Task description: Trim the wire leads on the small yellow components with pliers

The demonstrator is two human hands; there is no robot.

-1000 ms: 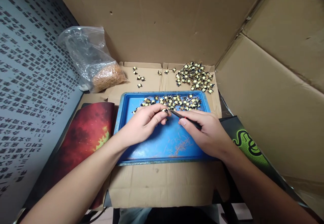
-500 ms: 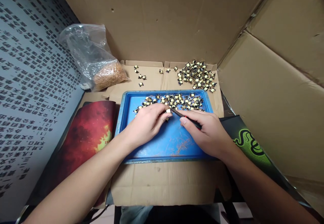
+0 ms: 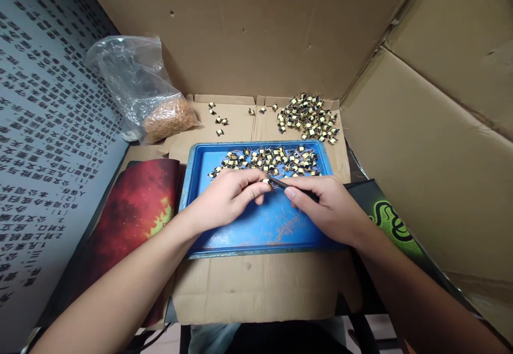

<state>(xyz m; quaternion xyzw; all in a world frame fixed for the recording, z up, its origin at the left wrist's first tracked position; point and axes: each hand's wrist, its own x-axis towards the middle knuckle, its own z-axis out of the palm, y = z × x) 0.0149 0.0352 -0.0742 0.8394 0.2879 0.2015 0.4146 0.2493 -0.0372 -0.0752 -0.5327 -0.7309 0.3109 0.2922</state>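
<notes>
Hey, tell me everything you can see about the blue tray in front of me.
The blue tray is a shallow rectangle with a raised rim and rounded corners, plastic by the look, scuffed. It lies flat on cardboard. Small yellow-and-black parts crowd its far edge; thin coppery wire scraps litter the near half. The left hand, pinching one part, and the right hand, gripping a dark tool, rest over its middle.

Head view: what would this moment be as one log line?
left hand: pinches small part | right hand: holds dark tool, tip at part | blue tray: more parts at far edge
</notes>
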